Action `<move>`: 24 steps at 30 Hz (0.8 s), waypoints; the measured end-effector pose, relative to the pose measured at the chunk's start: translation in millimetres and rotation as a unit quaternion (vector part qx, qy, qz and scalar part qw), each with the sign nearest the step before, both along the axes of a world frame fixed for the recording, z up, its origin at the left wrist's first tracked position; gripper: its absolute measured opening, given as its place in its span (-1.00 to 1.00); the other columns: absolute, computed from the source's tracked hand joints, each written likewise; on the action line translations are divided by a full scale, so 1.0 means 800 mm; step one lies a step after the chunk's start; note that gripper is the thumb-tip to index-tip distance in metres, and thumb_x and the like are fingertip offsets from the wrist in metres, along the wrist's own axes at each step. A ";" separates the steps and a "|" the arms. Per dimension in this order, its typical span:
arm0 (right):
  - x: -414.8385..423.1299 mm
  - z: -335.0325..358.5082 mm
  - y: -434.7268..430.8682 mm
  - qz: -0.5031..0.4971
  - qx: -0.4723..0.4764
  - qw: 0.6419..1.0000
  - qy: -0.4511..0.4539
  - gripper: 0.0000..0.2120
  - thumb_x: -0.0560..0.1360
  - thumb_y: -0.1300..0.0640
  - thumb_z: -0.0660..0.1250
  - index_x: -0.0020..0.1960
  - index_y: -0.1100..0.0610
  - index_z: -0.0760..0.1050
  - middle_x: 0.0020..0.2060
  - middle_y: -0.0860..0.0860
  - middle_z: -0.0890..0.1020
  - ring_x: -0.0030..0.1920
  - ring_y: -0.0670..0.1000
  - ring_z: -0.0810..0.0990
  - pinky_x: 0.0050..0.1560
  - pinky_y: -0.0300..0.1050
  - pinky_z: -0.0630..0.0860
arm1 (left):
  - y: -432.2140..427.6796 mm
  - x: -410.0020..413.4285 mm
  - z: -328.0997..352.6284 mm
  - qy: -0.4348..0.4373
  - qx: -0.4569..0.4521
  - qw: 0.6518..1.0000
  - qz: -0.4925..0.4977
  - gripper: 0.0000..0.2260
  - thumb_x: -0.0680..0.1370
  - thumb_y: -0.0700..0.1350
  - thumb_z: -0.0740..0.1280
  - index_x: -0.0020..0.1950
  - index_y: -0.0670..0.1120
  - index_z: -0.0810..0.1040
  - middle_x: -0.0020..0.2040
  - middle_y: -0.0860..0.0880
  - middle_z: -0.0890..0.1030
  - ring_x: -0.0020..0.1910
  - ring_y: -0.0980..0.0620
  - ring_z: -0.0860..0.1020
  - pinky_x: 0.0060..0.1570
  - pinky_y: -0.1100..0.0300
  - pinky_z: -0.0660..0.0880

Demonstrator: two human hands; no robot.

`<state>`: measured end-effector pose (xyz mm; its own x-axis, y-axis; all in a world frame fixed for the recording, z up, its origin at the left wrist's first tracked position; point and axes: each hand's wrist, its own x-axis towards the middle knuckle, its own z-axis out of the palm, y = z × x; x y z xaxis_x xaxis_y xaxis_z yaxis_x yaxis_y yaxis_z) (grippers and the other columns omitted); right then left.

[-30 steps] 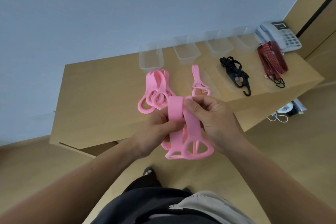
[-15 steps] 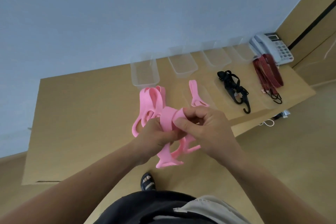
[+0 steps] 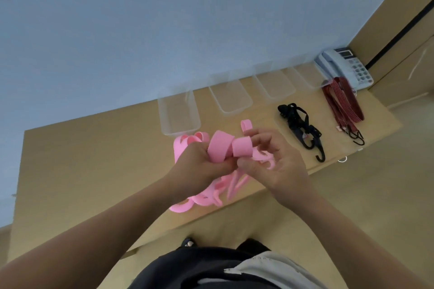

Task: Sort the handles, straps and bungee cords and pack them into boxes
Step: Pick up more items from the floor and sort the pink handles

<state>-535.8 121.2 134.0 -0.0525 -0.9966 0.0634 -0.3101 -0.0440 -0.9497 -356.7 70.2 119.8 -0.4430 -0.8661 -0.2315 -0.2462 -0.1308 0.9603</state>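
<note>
Boxes [image 3: 179, 112] on wooden table [image 3: 94, 159], blue wall [image 3: 141, 30] behind

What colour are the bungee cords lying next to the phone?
The bungee cords are dark red with thin stripes; the head view shows it.

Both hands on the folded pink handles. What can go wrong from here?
Folded pink handles look springy; if the left hand or right hand loosens, the loops may pop open. Their loose ends hang near the front edge of the table, so a slip could drop them to the floor.

Bare tabletop [image 3: 82, 159] left of clear boxes [image 3: 178, 112]
</note>
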 end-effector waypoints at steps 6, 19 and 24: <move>-0.039 -0.059 -0.019 0.018 0.168 0.985 -0.033 -0.56 0.31 0.05 0.53 0.12 -0.16 0.45 -0.06 -0.13 0.66 -0.09 -0.07 0.66 -0.10 -0.12 0.62 | -0.036 -0.050 -0.023 0.109 0.206 0.967 0.099 -0.90 0.48 -0.18 0.47 -0.23 -0.17 0.66 -0.35 -0.10 0.63 -0.39 0.01 0.58 -0.34 0.17 0.53; -0.139 -0.137 -0.121 0.081 0.245 0.966 -0.005 -0.89 0.53 0.15 0.34 0.03 -0.01 0.51 -0.14 -0.07 0.67 -0.22 -0.13 0.67 -0.27 -0.25 0.59 | -0.097 -0.156 -0.101 0.105 0.370 0.898 0.212 -0.60 0.48 -0.14 0.45 0.19 -0.38 0.51 0.10 -0.33 0.63 0.07 -0.28 0.63 0.17 -0.18 0.54; -0.154 -0.163 -0.140 0.108 0.290 0.950 0.041 -0.93 0.57 0.13 0.28 0.02 0.00 0.50 -0.12 -0.05 0.67 -0.21 -0.07 0.69 -0.20 -0.11 0.66 | -0.101 -0.164 -0.125 0.010 0.278 0.921 0.274 -0.74 0.50 -0.24 0.43 0.16 -0.26 0.56 0.02 -0.22 0.67 0.05 -0.26 0.64 0.13 -0.19 0.55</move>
